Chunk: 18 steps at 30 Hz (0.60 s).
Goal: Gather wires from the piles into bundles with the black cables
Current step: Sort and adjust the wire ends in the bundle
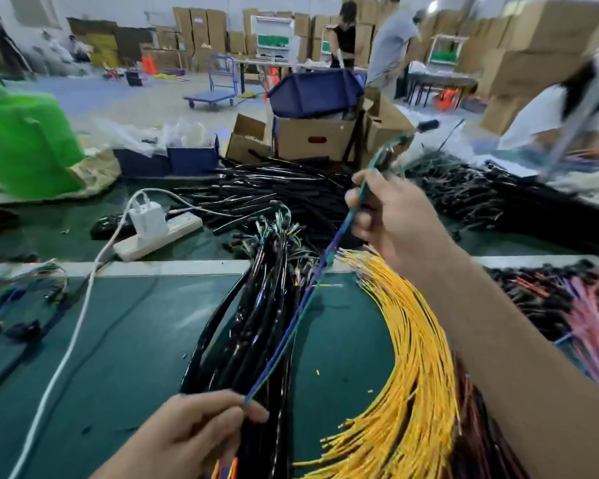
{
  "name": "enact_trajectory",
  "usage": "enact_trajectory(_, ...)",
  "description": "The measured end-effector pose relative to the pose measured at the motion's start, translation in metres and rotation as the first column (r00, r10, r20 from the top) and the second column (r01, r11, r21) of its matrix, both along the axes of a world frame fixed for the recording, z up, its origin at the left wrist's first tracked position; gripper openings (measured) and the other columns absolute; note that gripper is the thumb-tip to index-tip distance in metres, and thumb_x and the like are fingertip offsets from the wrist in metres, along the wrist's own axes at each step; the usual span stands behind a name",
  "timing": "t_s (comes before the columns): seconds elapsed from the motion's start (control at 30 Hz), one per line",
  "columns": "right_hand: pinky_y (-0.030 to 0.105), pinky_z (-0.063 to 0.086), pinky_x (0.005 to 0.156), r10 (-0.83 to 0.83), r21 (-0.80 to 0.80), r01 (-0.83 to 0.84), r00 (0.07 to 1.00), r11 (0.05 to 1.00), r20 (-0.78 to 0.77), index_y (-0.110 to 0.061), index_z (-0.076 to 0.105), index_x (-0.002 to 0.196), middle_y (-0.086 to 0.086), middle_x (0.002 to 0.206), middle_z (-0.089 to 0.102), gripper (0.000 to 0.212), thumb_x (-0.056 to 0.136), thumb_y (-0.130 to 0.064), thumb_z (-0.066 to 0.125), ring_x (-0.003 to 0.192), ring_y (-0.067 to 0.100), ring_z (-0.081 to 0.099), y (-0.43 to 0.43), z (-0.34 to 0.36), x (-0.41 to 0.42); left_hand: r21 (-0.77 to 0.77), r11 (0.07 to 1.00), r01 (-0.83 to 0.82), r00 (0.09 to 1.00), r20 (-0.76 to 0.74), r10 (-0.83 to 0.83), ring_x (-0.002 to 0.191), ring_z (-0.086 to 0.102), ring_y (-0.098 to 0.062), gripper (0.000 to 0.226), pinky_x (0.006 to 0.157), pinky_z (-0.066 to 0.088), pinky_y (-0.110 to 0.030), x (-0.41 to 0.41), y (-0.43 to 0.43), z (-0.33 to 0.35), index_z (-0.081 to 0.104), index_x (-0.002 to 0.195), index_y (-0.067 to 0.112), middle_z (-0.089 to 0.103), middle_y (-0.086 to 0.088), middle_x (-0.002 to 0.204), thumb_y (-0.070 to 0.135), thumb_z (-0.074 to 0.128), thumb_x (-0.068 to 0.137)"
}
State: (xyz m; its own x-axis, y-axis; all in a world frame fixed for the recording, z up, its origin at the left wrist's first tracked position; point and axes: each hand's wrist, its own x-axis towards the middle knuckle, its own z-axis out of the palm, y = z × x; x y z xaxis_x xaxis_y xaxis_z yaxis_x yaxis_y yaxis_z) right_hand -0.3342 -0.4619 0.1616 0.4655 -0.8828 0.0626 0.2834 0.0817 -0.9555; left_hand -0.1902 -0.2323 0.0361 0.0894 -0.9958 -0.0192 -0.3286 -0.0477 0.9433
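A thin bundle of purple and green wires (pixel 296 318) stretches taut between my two hands over the green table (pixel 125 340). My left hand (pixel 191 433) pinches its near end at the bottom centre; more coloured wire ends show under that hand. My right hand (pixel 391 216) grips the far end, raised above the table. Below the wires lies a heap of black cables (pixel 253 326) with coloured leads at their far tips. A fan of yellow wires (pixel 412 357) lies to the right of it, under my right forearm.
A white power strip (pixel 159 233) with a charger and white cord sits left of centre. Large piles of black cables (pixel 284 195) fill the far table. Pink and red wires (pixel 592 319) lie at the right. Cardboard boxes (pixel 312 136) and other workers stand beyond.
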Motion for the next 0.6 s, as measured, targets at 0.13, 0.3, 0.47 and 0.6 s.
enact_trajectory(0.13,0.031,0.059,0.067,0.037,-0.167,-0.085,0.962,0.982,-0.271,-0.006,0.057,0.112,0.019,0.112,0.062,0.02,0.099,-0.019,0.049,0.072,0.024,0.066,-0.051,0.022,0.01,0.044,0.999,-0.029,0.864,-0.501,0.047,0.033,0.026,-0.008,0.021,0.034,0.024,-0.011,-0.034,-0.058,-0.006,0.058,0.093,0.008,0.043,0.0,0.05,0.023,0.044,0.094)
enact_trajectory(0.3,0.039,0.057,0.077,-0.341,-0.333,-0.256,0.011,0.908,-0.94,0.0,0.062,0.09,0.019,0.087,0.068,0.021,0.086,-0.02,0.066,0.077,0.029,0.068,-0.078,-0.069,-0.038,0.159,0.987,0.012,0.597,-0.793,0.12,0.041,0.024,-0.004,0.034,0.034,0.02,-0.013,-0.033,-0.096,-0.026,0.057,0.113,0.003,0.041,0.002,0.057,0.012,0.048,0.081)
enact_trajectory(0.47,0.036,0.052,0.079,-0.437,-0.419,-0.194,-0.063,0.887,-0.897,-0.013,0.057,0.09,0.009,0.1,0.062,0.01,0.085,-0.018,0.064,0.094,0.029,0.06,-0.076,-0.129,-0.061,0.105,0.992,0.07,0.604,-0.796,0.042,0.047,0.026,-0.006,0.038,0.039,0.025,-0.015,-0.028,-0.098,-0.042,0.06,0.118,0.009,0.046,0.001,0.063,0.013,0.052,0.082)
enact_trajectory(0.6,0.033,0.05,0.071,-0.546,-0.538,-0.185,0.005,0.823,-0.838,-0.016,0.06,0.085,0.008,0.097,0.064,0.005,0.087,-0.015,0.056,0.088,0.028,0.059,-0.083,-0.122,-0.06,0.062,0.996,0.061,0.581,-0.814,0.015,0.046,0.025,-0.006,0.035,0.037,0.026,-0.015,-0.029,-0.096,-0.038,0.064,0.119,0.023,0.043,0.0,0.061,0.021,0.052,0.086)
